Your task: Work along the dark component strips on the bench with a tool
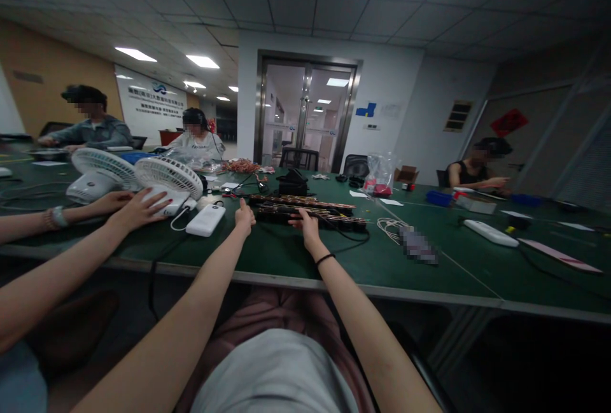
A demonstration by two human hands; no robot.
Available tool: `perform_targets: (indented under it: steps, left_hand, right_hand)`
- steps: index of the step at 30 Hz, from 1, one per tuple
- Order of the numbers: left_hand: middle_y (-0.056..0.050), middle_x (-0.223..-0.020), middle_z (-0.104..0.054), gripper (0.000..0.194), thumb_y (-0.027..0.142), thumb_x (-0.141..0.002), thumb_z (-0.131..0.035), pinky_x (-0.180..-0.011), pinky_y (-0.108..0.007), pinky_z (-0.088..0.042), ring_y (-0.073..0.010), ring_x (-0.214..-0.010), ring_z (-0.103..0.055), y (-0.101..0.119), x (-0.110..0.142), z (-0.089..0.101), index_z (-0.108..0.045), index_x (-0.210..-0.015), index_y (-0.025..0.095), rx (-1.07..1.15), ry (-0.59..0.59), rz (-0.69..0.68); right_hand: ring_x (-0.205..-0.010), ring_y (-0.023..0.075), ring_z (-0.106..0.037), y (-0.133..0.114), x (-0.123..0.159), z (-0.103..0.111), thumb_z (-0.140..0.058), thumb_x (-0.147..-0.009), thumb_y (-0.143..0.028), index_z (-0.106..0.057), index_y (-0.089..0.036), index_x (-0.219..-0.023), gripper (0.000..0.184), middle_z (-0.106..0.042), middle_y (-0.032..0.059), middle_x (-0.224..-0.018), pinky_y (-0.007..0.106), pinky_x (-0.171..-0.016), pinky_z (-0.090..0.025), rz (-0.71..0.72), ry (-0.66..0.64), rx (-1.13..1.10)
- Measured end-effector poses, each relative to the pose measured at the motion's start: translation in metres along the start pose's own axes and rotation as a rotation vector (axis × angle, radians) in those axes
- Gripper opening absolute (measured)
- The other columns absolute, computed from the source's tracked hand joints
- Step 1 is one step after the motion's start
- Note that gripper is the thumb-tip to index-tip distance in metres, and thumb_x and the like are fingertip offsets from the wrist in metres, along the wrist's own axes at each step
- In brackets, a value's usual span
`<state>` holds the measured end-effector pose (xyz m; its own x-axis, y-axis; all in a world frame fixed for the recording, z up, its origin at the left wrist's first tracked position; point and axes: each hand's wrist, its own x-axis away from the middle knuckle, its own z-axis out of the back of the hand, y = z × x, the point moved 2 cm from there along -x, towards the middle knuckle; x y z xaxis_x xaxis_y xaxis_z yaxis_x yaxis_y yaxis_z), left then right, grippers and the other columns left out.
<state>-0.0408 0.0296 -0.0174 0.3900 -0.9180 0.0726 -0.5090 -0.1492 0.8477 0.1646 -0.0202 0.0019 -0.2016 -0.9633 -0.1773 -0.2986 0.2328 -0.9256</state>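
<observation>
My left hand (245, 217) is closed, thumb up, at the left end of a bundle of thin copper-coloured rods (329, 217). Whatever it may grip is too small to make out. My right hand (306, 228), with a black band at the wrist, reaches to the middle of the rods with its fingers apart; its fingertips are at or on them. The rods lie in rows along dark holders (351, 224) on the green table (281, 257). A black cord (351, 247) curves below their right end. Left of my left hand lies a white power bank (205, 219).
At the left, another person's hands (140, 208) rest by two white fans (169, 175). Behind the rods are a black pouch (292, 181) and a copper-coloured pile (240, 166). A coiled pale cable (394, 230) lies right. Several people sit around the table.
</observation>
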Motion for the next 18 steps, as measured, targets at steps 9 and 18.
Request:
perform_targets:
  steps: [9, 18]
  left_hand:
    - [0.006, -0.044, -0.024, 0.048, 0.044, -0.104, -0.039, -0.034, -0.02, -0.012, -0.0091, -0.034, -0.021, -0.0002, -0.0031, 0.001, -0.026, -0.062, 0.025, 0.004, 0.02, 0.004]
    - [0.007, -0.046, -0.026, 0.042, 0.041, -0.105, -0.039, -0.034, -0.02, -0.019, -0.0097, -0.035, -0.023, -0.0009, -0.0017, -0.0008, -0.033, -0.067, 0.026, 0.009, -0.031, 0.005]
  right_hand:
    - [-0.045, 0.0135, -0.065, 0.0015, -0.0014, 0.0008, -0.057, -0.091, -0.02, -0.064, -0.014, -0.084, 0.011, -0.069, 0.0019, -0.063, 0.019, -0.044, -0.045, -0.017, -0.024, 0.015]
    - [-0.042, 0.0107, -0.061, 0.0022, 0.0009, 0.0002, -0.055, -0.092, -0.016, -0.062, -0.014, -0.081, 0.013, -0.069, 0.0016, -0.061, 0.017, -0.043, -0.043, -0.077, 0.014, 0.024]
